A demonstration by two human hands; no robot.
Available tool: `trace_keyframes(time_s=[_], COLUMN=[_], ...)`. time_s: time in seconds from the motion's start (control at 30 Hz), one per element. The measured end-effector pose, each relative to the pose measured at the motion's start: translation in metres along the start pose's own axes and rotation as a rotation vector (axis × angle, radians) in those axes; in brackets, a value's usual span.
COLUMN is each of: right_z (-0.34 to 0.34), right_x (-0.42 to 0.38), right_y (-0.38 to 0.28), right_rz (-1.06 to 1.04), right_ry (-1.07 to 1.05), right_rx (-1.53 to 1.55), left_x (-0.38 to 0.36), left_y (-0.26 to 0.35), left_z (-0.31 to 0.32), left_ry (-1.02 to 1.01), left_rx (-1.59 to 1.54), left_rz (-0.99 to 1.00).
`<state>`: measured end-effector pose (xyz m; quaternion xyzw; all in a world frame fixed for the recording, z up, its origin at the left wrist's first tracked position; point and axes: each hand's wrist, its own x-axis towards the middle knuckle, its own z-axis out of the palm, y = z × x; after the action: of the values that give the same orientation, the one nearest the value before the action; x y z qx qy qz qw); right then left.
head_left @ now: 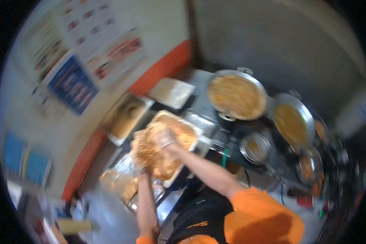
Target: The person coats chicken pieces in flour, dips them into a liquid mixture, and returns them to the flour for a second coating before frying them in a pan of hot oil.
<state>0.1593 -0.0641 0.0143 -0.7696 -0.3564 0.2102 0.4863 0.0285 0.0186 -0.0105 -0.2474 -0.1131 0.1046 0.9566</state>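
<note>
A large crumb-coated piece of food rests at the left edge of a metal tray filled with orange-brown coating. My left hand grips that piece from below, its fingers mostly hidden behind it. Over the tray, my right hand wears what looks like a clear plastic glove and touches the coating beside the piece. Motion blur hides how its fingers are set. To the left of my left forearm lies clear plastic wrap with more coated food around it.
Behind the tray stand a deep metal pan and a covered container. On the right are a large pot of bubbling oil, a second oil pot and a small pot. A red-edged wall runs along the left.
</note>
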Motion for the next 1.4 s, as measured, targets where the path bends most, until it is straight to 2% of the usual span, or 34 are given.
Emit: trace_keyframes(time_s=[0.07, 0.1, 0.13, 0.2, 0.23, 0.3, 0.33, 0.37, 0.47, 0.53, 0.57, 0.7, 0.8, 0.93, 0.97, 1.07, 1.1, 1.13, 1.17, 1.2, 1.23, 1.3, 1.33, 1.37, 1.4], right_z=[0.014, 0.018, 0.022, 0.043, 0.03, 0.003, -0.003, -0.005, -0.002, -0.025, -0.055, -0.06, -0.089, -0.076, -0.073, -0.115, -0.138, -0.162, -0.163, -0.181, -0.22, -0.292, -0.318, -0.328, -0.356], right_x=[-0.031, -0.031, -0.032, -0.005, -0.01, -0.023, -0.033, -0.04, -0.051, -0.078, -0.109, -0.102, -0.129, -0.137, -0.142, -0.177, -0.187, -0.206, -0.196, -0.196, -0.227, -0.293, -0.322, -0.358, -0.39], right_y=[-0.002, -0.001, -0.001, 0.055, 0.051, 0.025, 0.017, 0.016, 0.008, -0.006, -0.034, -0.023, -0.032, -0.002, 0.0, 0.003, 0.012, 0.022, 0.069, 0.121, 0.144, 0.188, 0.209, 0.25, 0.228], right_rz=[-0.128, -0.053, 0.018, -0.124, -0.173, -0.144, -0.153, -0.22, -0.616, -0.431, -0.342, -0.247, -0.199, -0.395, -0.424, -0.335, -0.329, -0.318, -0.328, -0.279, -0.192, 0.022, 0.418, 0.578, 0.74], right_ry=[-0.034, 0.011, 0.059, 0.319, 0.323, -0.04, -0.055, 0.032, 0.54, 0.174, 0.105, 0.18, 0.079, 0.102, 0.131, 0.036, 0.067, 0.112, 0.244, 0.169, 0.155, 0.075, -0.056, -0.005, -0.148], right_rx=[-0.127, -0.066, -0.001, -0.091, -0.135, -0.307, -0.308, -0.243, -0.02, 0.16, 0.1, 0.223, 0.274, 0.525, 0.518, 0.498, 0.318, 0.485, 0.339, 0.307, 0.146, -0.196, -0.279, -0.308, -0.475], left_x=[0.021, 0.027, 0.03, 0.039, 0.043, 0.049, 0.053, 0.056, 0.058, 0.06, 0.061, 0.059, 0.041, 0.028, 0.027, 0.027, 0.024, 0.019, 0.013, 0.005, -0.002, -0.03, -0.038, -0.049, -0.059], left_y=[-0.015, -0.016, -0.013, -0.003, 0.0, 0.004, 0.004, 0.003, -0.001, -0.005, -0.007, -0.022, -0.029, -0.03, -0.029, -0.029, -0.028, -0.024, -0.017, -0.008, 0.006, -0.098, -0.091, -0.066, -0.044], left_z=[-0.008, -0.011, -0.012, -0.008, -0.006, -0.004, -0.005, -0.005, -0.007, -0.011, -0.013, -0.029, -0.041, -0.048, -0.046, -0.045, -0.046, -0.048, -0.05, -0.053, -0.057, -0.045, -0.05, -0.058, -0.067], left_ry=[0.19, 0.21, 0.218, 0.2, 0.193, 0.184, 0.173, 0.167, 0.141, 0.133, 0.129, 0.123, 0.139, 0.125, 0.103, 0.04, 0.012, -0.008, -0.032, -0.035, -0.021, 0.161, 0.219, 0.252, 0.28], left_rx=[1.236, 1.335, 1.387, 1.427, 1.43, 1.449, 1.462, 1.474, 1.512, 1.551, 1.585, 1.779, 1.966, 2.165, 2.209, 2.31, 2.344, 2.375, 2.405, 2.425, 2.449, 2.531, 2.563, 2.596, 2.625], left_rz=[0.391, 0.411, 0.418, 0.402, 0.39, 0.376, 0.37, 0.365, 0.379, 0.4, 0.409, 0.509, 0.617, 0.727, 0.733, 0.754, 0.743, 0.723, 0.683, 0.613, 0.533, 0.577, 0.598, 0.614, 0.628])
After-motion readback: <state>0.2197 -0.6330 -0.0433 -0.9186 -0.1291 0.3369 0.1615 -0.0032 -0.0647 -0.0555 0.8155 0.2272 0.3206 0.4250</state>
